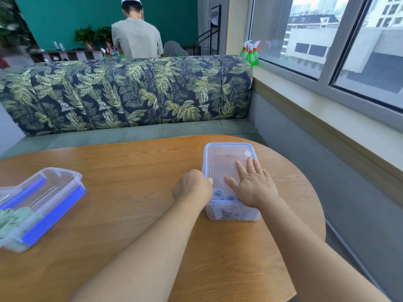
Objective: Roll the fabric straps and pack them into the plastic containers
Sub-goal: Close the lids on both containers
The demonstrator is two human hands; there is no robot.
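On the round wooden table (pixel 130 171) sits a clear rectangular plastic container (pixel 250 214) under a blue-rimmed lid (pixel 226 155), and both hands are on it. Its long axis runs straight away from the person, with one short end wall facing the camera.

The right hand (pixel 253 184) lies flat on the lid's near half, fingers (pixel 241 170) straight and spread apart, pointing toward the far end. The left hand (pixel 192 186) is at the container's left edge, fingers curled down over the lid's rim and the thumb tip on top, gripping it.

Through the plastic, under the right hand, pale rolled fabric straps (pixel 218 195) show at the near end. A label (pixel 229 213) on the near wall carries a dark mark, too blurred to read.

Well to the left of that container is a second clear plastic box with blue latches (pixel 50 192), holding pale green fabric straps (pixel 11 216). Beyond the container is a palm-leaf print sofa (pixel 130 94), and behind that a person in a grey shirt (pixel 136 38), back turned. Green spray bottles (pixel 250 52) stand on the sill, beyond it and to the right.
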